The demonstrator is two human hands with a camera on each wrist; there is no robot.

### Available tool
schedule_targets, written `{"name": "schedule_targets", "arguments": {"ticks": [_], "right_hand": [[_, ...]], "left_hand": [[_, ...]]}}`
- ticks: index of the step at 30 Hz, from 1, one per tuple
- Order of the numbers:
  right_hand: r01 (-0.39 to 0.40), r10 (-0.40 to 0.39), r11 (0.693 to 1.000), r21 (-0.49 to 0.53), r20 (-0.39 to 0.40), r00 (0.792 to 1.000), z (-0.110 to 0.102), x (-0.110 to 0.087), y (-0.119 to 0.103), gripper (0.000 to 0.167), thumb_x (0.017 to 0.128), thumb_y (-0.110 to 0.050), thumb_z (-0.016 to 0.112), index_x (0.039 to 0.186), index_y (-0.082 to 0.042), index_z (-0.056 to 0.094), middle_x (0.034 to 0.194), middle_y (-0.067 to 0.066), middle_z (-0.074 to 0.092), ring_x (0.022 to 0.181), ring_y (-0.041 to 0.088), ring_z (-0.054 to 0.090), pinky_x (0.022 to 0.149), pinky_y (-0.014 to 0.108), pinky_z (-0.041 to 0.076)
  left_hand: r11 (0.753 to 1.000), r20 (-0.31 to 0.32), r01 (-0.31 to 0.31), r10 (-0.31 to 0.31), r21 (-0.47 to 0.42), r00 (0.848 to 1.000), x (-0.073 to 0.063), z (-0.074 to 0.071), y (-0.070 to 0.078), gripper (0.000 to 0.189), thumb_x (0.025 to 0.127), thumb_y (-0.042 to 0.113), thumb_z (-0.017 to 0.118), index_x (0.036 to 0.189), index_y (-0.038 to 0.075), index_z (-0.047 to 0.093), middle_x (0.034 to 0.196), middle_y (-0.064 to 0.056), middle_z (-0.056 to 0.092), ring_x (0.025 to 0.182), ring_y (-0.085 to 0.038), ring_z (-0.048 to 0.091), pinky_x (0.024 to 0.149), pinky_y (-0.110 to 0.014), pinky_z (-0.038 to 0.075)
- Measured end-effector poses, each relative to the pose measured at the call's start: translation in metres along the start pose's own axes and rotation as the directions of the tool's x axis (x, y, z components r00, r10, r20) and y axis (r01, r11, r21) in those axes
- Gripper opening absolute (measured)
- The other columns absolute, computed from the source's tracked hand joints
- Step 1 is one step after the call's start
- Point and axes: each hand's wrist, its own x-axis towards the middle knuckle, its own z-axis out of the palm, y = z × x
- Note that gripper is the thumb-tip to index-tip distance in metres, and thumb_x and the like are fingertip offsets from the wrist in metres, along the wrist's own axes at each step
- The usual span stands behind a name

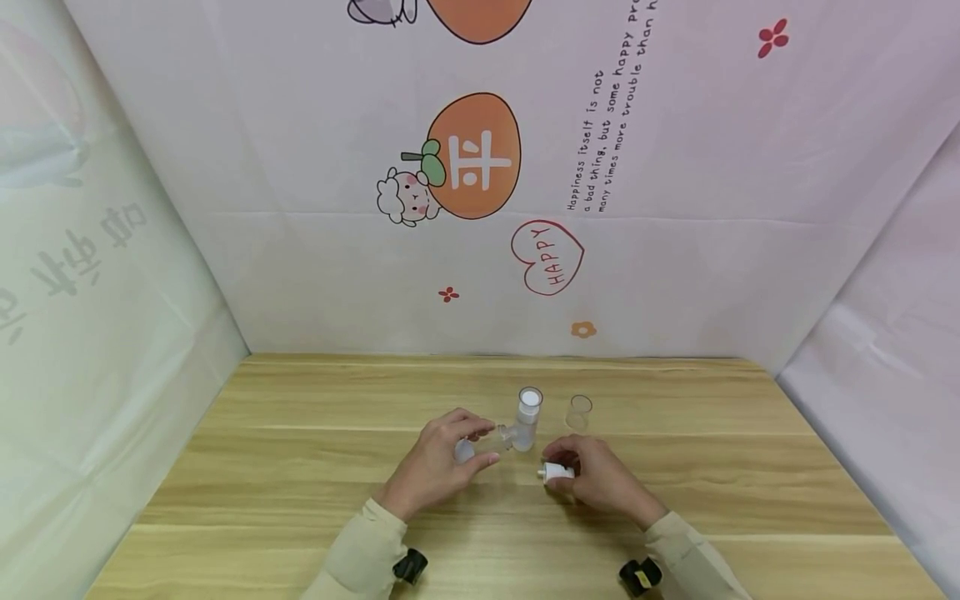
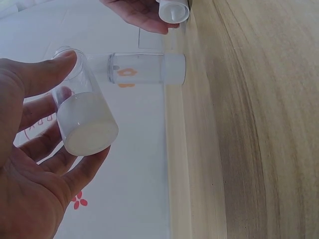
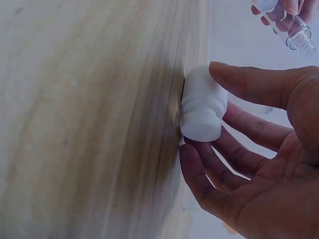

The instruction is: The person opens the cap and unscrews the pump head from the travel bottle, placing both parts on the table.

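My left hand holds a clear bottle with a thick white base between thumb and fingers. It is tilted, its bare threaded neck pointing toward the right. In the right wrist view, my right hand holds a white pump head on its side, low at the wooden tabletop, thumb on one side and fingers on the other. A small stem sticks out of its left end in the head view. Just beyond the hands stands a second clear bottle with a white bottom.
A clear cap stands on the wooden table, right of the standing bottle and beyond my right hand. White printed cloth closes off the back and both sides of the table.
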Motion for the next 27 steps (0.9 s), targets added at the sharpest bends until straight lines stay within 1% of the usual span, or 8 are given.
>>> {"name": "schedule_targets", "arguments": {"ticks": [4, 6, 8, 12, 17, 21, 24, 27], "right_hand": [[-0.002, 0.002, 1.0, 0.015, 0.004, 1.0, -0.001, 0.0, 0.001, 0.029, 0.082, -0.004, 0.083, 0.108, 0.0, 0.07, 0.099, 0.002, 0.069, 0.089, 0.018, 0.064, 0.077, 0.028, 0.055], [-0.001, 0.001, 1.0, 0.021, 0.006, 1.0, -0.001, -0.001, 0.002, 0.03, 0.082, -0.004, 0.083, 0.108, 0.0, 0.07, 0.1, 0.003, 0.069, 0.09, 0.018, 0.064, 0.077, 0.028, 0.055], [0.001, -0.001, 1.0, 0.026, 0.003, 1.0, -0.002, -0.001, 0.001, 0.031, 0.082, -0.004, 0.083, 0.109, 0.001, 0.07, 0.101, 0.005, 0.07, 0.09, 0.02, 0.065, 0.077, 0.029, 0.055], [-0.002, 0.002, 0.999, 0.034, -0.011, 1.0, -0.003, -0.002, -0.001, 0.033, 0.082, -0.006, 0.084, 0.111, 0.002, 0.069, 0.103, 0.006, 0.07, 0.092, 0.022, 0.065, 0.078, 0.033, 0.056], [-0.003, 0.004, 0.999, 0.036, -0.044, 0.999, -0.006, -0.003, -0.005, 0.033, 0.084, -0.009, 0.082, 0.113, 0.003, 0.069, 0.106, 0.009, 0.07, 0.095, 0.025, 0.064, 0.081, 0.038, 0.057], [0.01, -0.007, 0.999, 0.048, -0.065, 0.998, -0.008, -0.004, -0.005, 0.031, 0.088, -0.01, 0.079, 0.114, 0.003, 0.068, 0.109, 0.013, 0.069, 0.099, 0.029, 0.063, 0.082, 0.04, 0.057], [0.025, -0.022, 0.998, 0.052, -0.069, 0.997, -0.009, -0.004, -0.006, 0.031, 0.089, -0.011, 0.078, 0.115, 0.003, 0.068, 0.111, 0.015, 0.068, 0.101, 0.031, 0.063, 0.083, 0.04, 0.057], [0.038, -0.034, 0.998, 0.054, -0.07, 0.997, -0.01, -0.005, -0.007, 0.031, 0.09, -0.011, 0.078, 0.115, 0.003, 0.068, 0.113, 0.016, 0.068, 0.102, 0.031, 0.063, 0.083, 0.04, 0.057]], "left_hand": [[1.0, -0.005, 0.006, -0.006, 0.002, 1.0, 0.0, 0.0, -0.001, 0.032, 0.089, 0.016, 0.081, 0.117, 0.003, 0.073, 0.106, -0.001, 0.067, 0.093, -0.021, 0.065, 0.079, -0.03, 0.056], [1.0, -0.009, 0.013, -0.013, 0.001, 1.0, 0.0, 0.0, 0.0, 0.033, 0.088, 0.016, 0.081, 0.117, 0.003, 0.073, 0.107, -0.003, 0.068, 0.093, -0.022, 0.066, 0.079, -0.031, 0.056], [1.0, -0.015, 0.017, -0.017, -0.004, 1.0, 0.0, 0.0, 0.0, 0.033, 0.088, 0.015, 0.081, 0.117, 0.002, 0.073, 0.108, -0.007, 0.068, 0.094, -0.024, 0.067, 0.079, -0.033, 0.057], [0.999, -0.031, 0.037, -0.038, -0.009, 0.999, 0.0, -0.001, -0.001, 0.033, 0.089, 0.015, 0.081, 0.119, 0.004, 0.072, 0.111, -0.01, 0.069, 0.096, -0.025, 0.067, 0.081, -0.036, 0.057], [0.998, -0.063, 0.059, -0.059, -0.006, 0.996, 0.0, -0.001, -0.003, 0.033, 0.089, 0.017, 0.081, 0.118, 0.004, 0.072, 0.109, -0.009, 0.068, 0.097, -0.025, 0.067, 0.081, -0.035, 0.057], [0.998, -0.095, 0.07, -0.071, -0.007, 0.993, 0.001, 0.0, -0.006, 0.032, 0.087, 0.014, 0.082, 0.115, 0.003, 0.071, 0.104, -0.005, 0.067, 0.093, -0.025, 0.065, 0.077, -0.035, 0.057], [0.995, -0.112, 0.099, -0.1, -0.016, 0.989, 0.001, 0.001, -0.008, 0.032, 0.087, 0.012, 0.082, 0.114, 0.002, 0.069, 0.103, -0.004, 0.065, 0.093, -0.024, 0.063, 0.078, -0.035, 0.056], [0.99, -0.121, 0.135, -0.137, -0.027, 0.983, 0.002, 0.001, -0.01, 0.034, 0.087, 0.011, 0.082, 0.116, 0.001, 0.068, 0.104, -0.007, 0.064, 0.095, -0.022, 0.062, 0.08, -0.035, 0.055]]}}
